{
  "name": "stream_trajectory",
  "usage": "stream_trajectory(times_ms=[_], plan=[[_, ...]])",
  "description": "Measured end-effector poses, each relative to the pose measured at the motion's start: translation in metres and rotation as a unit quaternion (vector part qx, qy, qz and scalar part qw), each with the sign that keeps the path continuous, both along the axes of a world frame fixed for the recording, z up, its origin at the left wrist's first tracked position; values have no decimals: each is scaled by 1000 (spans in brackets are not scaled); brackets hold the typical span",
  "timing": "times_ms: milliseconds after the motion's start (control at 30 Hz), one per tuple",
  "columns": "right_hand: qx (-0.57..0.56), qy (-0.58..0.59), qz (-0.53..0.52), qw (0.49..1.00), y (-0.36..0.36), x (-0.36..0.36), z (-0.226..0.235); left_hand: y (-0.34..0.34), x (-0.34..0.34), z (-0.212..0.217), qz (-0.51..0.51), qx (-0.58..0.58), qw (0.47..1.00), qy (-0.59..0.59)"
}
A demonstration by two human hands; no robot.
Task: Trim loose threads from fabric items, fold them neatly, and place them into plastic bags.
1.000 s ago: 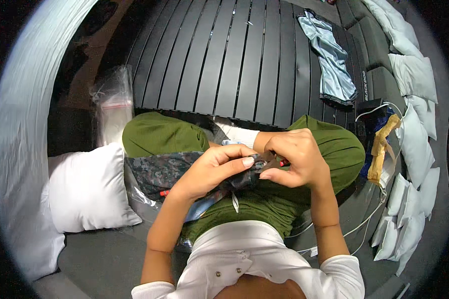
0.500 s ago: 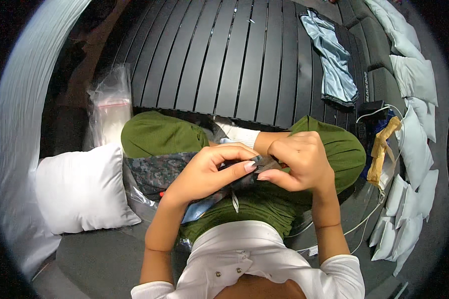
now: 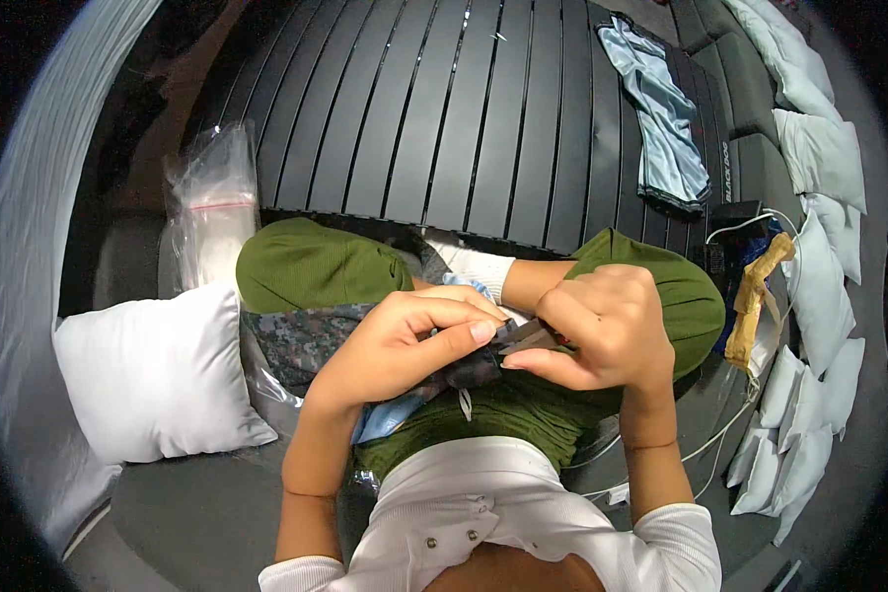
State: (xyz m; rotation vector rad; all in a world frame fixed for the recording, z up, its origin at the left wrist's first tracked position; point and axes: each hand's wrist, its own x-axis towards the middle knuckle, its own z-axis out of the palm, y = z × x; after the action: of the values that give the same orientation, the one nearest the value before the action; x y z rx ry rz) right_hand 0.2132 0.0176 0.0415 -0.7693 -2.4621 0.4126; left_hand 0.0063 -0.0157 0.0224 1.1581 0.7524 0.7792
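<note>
A dark camouflage cloth (image 3: 301,340) lies across my lap and runs under my left hand. My left hand (image 3: 409,340) pinches a dark edge of it between thumb and index finger. Just beside it, my right hand (image 3: 602,331) is closed, its thumb and curled fingers gripping a dark grey-brown strip (image 3: 525,338) that spans the gap between the hands. Whether the strip is part of the cloth, I cannot tell. Light blue fabric (image 3: 390,416) shows under my left wrist. A small white tag or cord end (image 3: 466,403) hangs below the hands.
A black slatted table (image 3: 444,128) stands ahead, with a light blue satin cloth (image 3: 656,113) on its right side. At left are a white cushion (image 3: 163,375) and clear plastic bags (image 3: 217,222). To the right lie a yellow cloth (image 3: 755,296), a white cable (image 3: 705,449) and several small pillows (image 3: 824,266).
My right hand has shifted slightly right and down, turning a little. More of the dark strip shows between the hands. My left hand has moved slightly left.
</note>
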Motion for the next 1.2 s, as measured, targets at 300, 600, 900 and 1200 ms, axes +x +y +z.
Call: stream_trajectory(times_ms=[300, 600, 900, 1200], plan=[[-29, 38, -9, 999, 1, 8, 3, 0, -1, 11, 13, -14, 1000, 18], [-69, 42, -8, 997, -4, 5, 8, 0, -2, 15, 31, 0, 999, -11], [-87, 14, 34, 996, -2, -1, 11, -5, -2, 20, 37, 12, 999, 15], [-70, -6, 21, 997, -3, -2, 15, -5, 0, 20, 43, 38, 998, 34]])
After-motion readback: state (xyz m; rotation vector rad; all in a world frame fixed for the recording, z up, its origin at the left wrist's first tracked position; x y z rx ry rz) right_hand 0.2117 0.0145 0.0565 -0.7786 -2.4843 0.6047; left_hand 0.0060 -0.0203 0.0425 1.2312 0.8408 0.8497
